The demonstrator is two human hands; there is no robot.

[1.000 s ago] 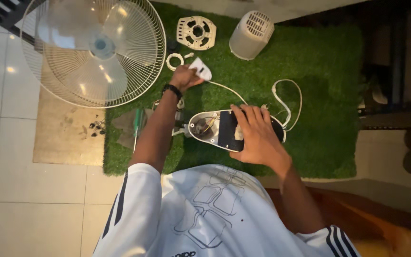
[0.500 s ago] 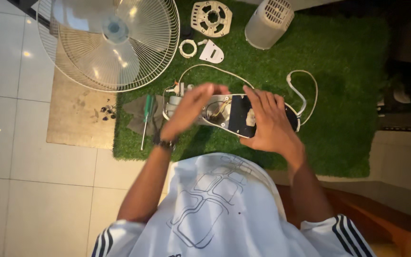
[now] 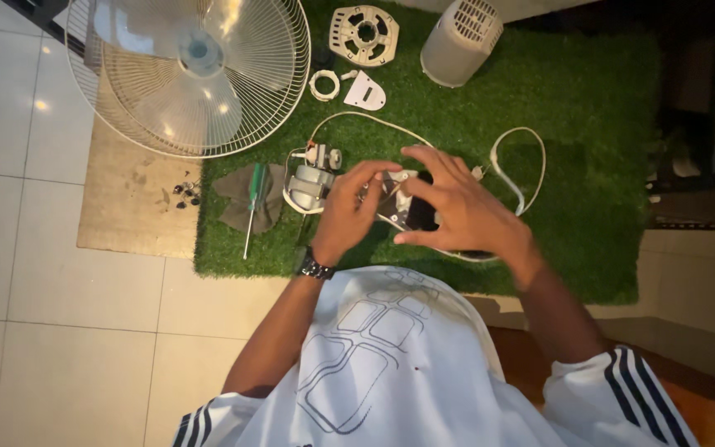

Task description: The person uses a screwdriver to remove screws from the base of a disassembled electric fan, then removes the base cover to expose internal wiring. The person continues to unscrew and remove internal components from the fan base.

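Since the earlier frame your left hand (image 3: 349,211) has come back from the small white parts at the top of the mat and now meets your right hand (image 3: 457,211) over the fan motor unit (image 3: 312,184). Both hands sit on the green grass mat (image 3: 589,165) at its middle. Your left hand's fingers are curled in, pinching at a small silvery part of the unit. Your right hand is half open, fingers spread and arched over the dark housing (image 3: 420,217), thumb pressing its near edge. A white cord (image 3: 516,161) loops out to the right of your hands. Just left of the motor a green-handled screwdriver (image 3: 252,199) lies on a grey rag (image 3: 237,199). Above that stands the fan cage (image 3: 184,74), and a white cover (image 3: 459,40) rests at the mat's top edge.
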